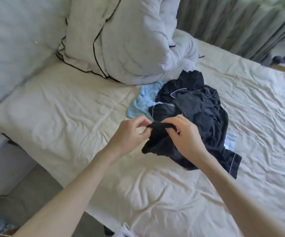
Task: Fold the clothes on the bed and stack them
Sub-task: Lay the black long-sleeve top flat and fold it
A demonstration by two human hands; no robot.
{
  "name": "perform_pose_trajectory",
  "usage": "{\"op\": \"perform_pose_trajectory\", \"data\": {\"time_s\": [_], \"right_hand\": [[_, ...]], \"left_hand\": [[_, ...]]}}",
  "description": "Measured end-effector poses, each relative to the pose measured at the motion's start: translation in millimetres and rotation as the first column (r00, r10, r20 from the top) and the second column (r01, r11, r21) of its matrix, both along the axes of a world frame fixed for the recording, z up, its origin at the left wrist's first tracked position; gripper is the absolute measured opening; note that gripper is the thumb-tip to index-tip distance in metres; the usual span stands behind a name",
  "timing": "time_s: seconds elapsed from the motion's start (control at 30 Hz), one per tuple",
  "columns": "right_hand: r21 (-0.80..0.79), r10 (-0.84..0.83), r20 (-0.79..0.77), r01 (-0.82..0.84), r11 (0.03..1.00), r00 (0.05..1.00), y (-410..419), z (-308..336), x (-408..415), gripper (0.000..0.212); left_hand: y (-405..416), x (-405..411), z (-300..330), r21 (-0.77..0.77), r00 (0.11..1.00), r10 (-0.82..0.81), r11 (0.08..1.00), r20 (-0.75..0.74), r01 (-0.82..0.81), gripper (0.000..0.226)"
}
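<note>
A small black garment (157,142) hangs just above the bed, held by both hands along its top edge. My left hand (129,135) pinches its left corner and my right hand (184,134) grips its right side. Right behind them a crumpled pile of dark navy clothes (198,110) with thin white piping lies on the cream sheet (69,108). A light blue knitted top (143,103) sticks out from under the pile's left side.
A bunched grey duvet with black trim (121,43) is heaped at the head of the bed, next to a padded headboard (15,41). Grey-green curtains (241,19) hang behind. The bed's near-left edge drops to a grey floor (27,194).
</note>
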State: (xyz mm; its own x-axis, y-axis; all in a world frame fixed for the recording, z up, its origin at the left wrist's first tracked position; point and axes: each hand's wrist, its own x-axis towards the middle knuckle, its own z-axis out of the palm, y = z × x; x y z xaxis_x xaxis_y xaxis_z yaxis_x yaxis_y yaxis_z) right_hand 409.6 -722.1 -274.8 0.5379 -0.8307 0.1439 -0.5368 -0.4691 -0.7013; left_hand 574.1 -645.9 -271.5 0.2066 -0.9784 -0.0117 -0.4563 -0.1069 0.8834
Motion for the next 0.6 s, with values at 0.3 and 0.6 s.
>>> {"op": "perform_pose_trajectory", "data": {"time_s": [0.3, 0.6], "right_hand": [[-0.270, 0.067, -0.068, -0.083, 0.959, 0.995, -14.6, 141.6, 60.4, 0.026], [-0.327, 0.058, -0.028, -0.064, 0.943, 0.998, -26.2, 249.6, 89.5, 0.009]], "left_hand": [[27.7, 81.6, 171.6, -0.288, 0.972, 0.171, 0.950, 0.162, -0.119, 0.022], [79.3, 154.0, 260.5, -0.353, 0.882, 0.437, 0.809, -0.176, -0.471, 0.016]]}}
